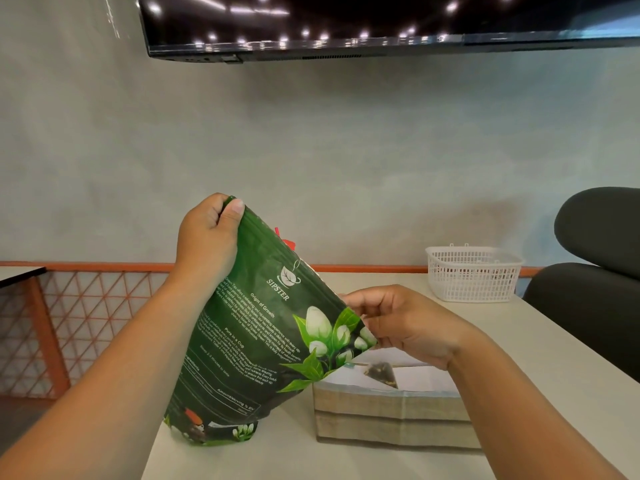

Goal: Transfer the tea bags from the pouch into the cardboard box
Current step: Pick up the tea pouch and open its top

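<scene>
While the green pouch (263,341) is held tilted over the worktop (277,459), its upper corner is pinched by the left hand (207,237). The thumb is pressed on the near face and the fingers are curled behind it. The lower end of the pouch is set down at the left edge of the worktop, toward the near side. Its printed face, with white buds and green leaves, is turned to the camera.

The right-hand edge of the pouch is gripped by the right hand (405,323), whose fingers are curled round that edge just above the cardboard box (391,414). The box is placed on the worktop just to the right of the pouch, close to the near edge. Its top is open and a white inside is shown.

One tea bag (382,372), a dark pyramid with a thread, is seen at the open top of the box, directly below the right hand. Whether it is lying in the box or hanging in the air cannot be told.

A white slatted basket (474,275) is set at the far edge of the worktop, well apart from the box. A dark chair (595,289) is seen beyond the right edge, and a black screen (346,22) is mounted on the wall (311,150) above.
</scene>
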Available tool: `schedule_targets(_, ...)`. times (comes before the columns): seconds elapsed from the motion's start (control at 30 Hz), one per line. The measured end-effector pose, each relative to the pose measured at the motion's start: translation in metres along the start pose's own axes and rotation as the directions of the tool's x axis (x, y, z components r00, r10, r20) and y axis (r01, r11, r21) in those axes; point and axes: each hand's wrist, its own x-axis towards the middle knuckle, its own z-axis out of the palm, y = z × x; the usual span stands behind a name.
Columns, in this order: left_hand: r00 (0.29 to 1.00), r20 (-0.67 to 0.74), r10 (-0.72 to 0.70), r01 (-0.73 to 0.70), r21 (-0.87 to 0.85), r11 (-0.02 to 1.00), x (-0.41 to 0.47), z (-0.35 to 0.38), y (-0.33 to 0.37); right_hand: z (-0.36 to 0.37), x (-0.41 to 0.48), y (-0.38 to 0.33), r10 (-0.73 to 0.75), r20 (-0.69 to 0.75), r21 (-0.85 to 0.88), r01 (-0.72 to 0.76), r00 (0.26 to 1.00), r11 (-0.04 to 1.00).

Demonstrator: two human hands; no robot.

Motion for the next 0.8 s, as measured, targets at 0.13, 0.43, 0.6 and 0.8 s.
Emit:
schedule_targets(0.13,0.999,0.005,0.048,-0.049,0.053,0.997,0.0,0.001,0.002,0.0,0.001,-0.003,-0.053,-0.037,0.075,0.056,0.998,0.996)
schedule_targets(0.43,0.979,-0.171,-0.111,0.123,0.064,0.99,0.007,-0.003,-0.011,0.029,0.014,-0.037,-0.271,-0.104,-0.424,0.203,0.957,0.883)
schedule_targets(0.6,0.987,-0.151,-0.057,0.091,0.231,0.969,-0.022,-0.007,-0.014,0.048,0.043,-0.051,-0.318,-0.168,-0.51,0.194,0.933,0.838)
schedule_targets(0.8,0.984,0.149,0.097,-0.127,0.205,0.971,-0.064,-0.014,-0.018,0.069,0.08,-0.073,-0.169,-0.195,-0.332,0.097,0.966,0.938)
